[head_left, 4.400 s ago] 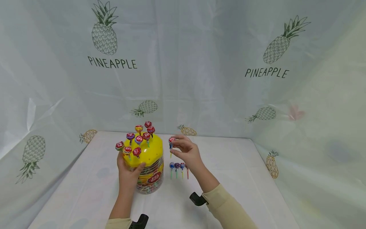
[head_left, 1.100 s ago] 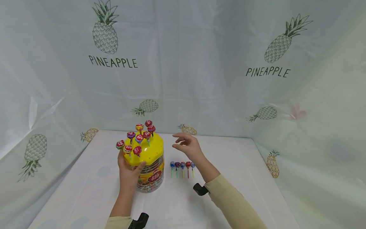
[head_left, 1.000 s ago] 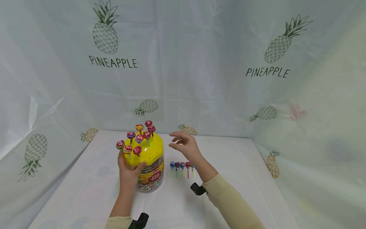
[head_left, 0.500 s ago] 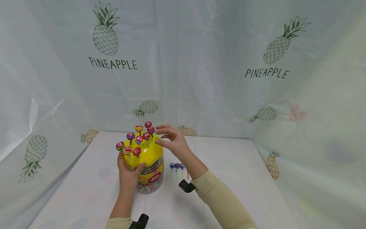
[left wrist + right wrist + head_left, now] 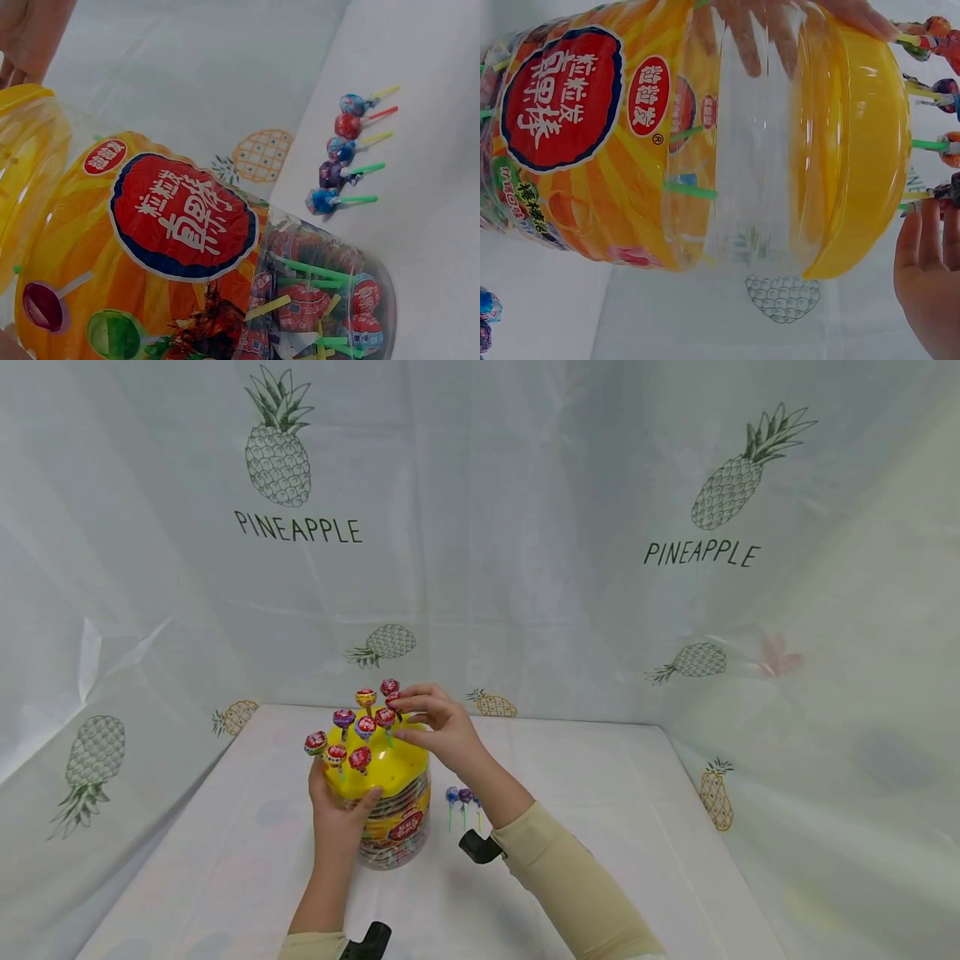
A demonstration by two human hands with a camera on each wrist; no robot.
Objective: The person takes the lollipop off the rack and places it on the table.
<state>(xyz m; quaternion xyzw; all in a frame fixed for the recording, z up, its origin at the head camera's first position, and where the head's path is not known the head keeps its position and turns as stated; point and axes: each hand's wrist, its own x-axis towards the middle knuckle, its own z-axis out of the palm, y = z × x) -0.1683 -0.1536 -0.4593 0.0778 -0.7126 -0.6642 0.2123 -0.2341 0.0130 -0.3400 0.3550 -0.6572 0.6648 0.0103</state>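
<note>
A clear plastic jar [image 5: 393, 839] with a yellow lid [image 5: 401, 764] stands upright on the table. Several lollipops stick up from the lid by their sticks, among them a purple-wrapped lollipop [image 5: 343, 717]. My left hand [image 5: 337, 822] grips the jar just under the lid, thumb in front. At the lid's back right, my right hand [image 5: 446, 735] has its curled fingers at a red-wrapped lollipop [image 5: 392, 699], partly covering it; thumb and index lie on either side. In the right wrist view, the fingertips meet a dark-wrapped lollipop [image 5: 949, 189] near its stick.
Right of the jar, several lollipops lie in a neat row, a red lollipop [image 5: 348, 124] among them; my right forearm hides part of the row in the head view. More lollipops fill the jar's bottom. A pineapple-print curtain [image 5: 525, 568] hangs behind the white table [image 5: 600, 827].
The lollipop my right hand held earlier now lies at the row's right end. That hand has since moved left to the lid's back-right lollipop. My left hand stays on the jar.
</note>
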